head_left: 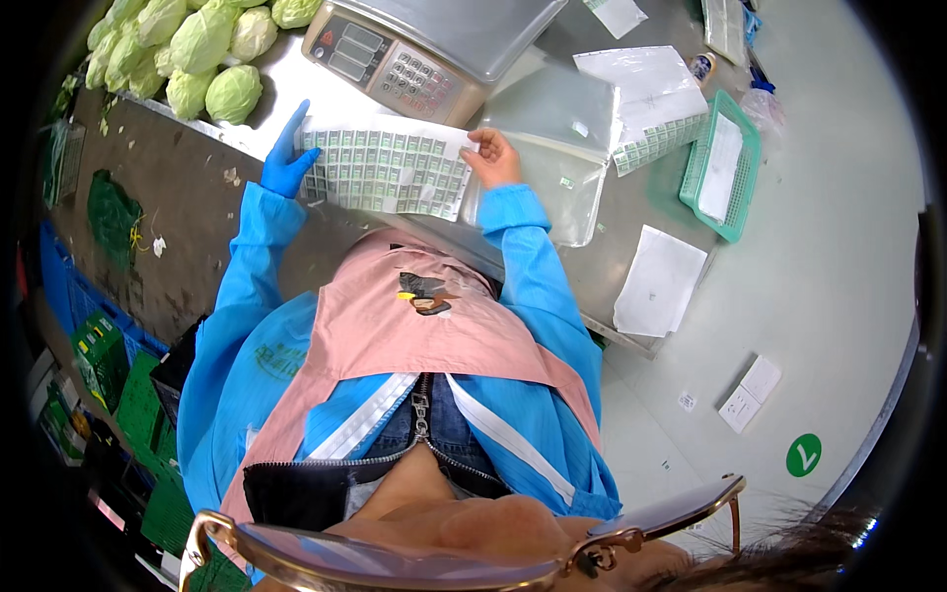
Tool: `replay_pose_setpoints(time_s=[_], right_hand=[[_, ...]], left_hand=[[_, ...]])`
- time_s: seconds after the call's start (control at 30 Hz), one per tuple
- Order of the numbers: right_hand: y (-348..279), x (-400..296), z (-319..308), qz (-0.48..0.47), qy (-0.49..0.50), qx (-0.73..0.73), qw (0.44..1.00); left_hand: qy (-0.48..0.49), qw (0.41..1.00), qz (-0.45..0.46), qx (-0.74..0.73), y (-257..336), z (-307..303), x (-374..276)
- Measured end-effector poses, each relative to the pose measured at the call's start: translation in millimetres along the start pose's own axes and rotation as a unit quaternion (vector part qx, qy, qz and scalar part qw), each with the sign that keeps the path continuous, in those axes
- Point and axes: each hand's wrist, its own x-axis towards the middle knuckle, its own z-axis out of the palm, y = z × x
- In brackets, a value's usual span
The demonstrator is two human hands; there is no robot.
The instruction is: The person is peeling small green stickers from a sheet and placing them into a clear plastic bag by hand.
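A sheet of small green-and-white stickers (pixel 385 166) is stretched between my two hands in front of the scale. My left hand (pixel 287 157), in a blue glove, grips its left edge with the thumb on top and the index finger pointing away. My bare right hand (pixel 494 157) pinches the upper right corner between thumb and fingers. Just beyond the sheet stands a beige weighing scale (pixel 392 66) with a keypad and a metal pan (pixel 473 26). Clear plastic bags (pixel 547 170) lie flat to the right of my right hand.
Green cabbages (pixel 203 44) are piled at the far left of the metal table. On the right are more sticker sheets (pixel 658 140), a green plastic basket (pixel 751 166) with paper inside, and a white sheet (pixel 661 281). A wall with a socket (pixel 740 411) borders the right side.
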Motion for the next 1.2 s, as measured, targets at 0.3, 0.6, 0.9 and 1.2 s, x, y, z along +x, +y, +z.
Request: replay_pose_setpoints(time_s=[0.3, 0.6, 0.9, 1.2], right_hand=[[-67.7, -36.0, -9.9, -0.009, -0.076, -0.011, 0.997], [-97.9, -68.2, -3.2, -0.008, -0.026, -0.01, 1.0], [-94.7, -71.1, -2.1, -0.106, 0.059, -0.105, 0.987], [-86.0, -72.6, -3.7, -0.051, 0.071, -0.027, 0.996]], left_hand=[[-0.022, 0.992, -0.08, 0.091, -1.4, -34.8, -6.1], [0.123, 0.989, -0.059, -0.058, 54.2, -8.8, -10.2], [0.11, 0.941, -0.212, -0.24, 76.3, 19.0, -6.5], [0.072, 0.935, -0.202, -0.284, 64.5, 16.6, -12.4]])
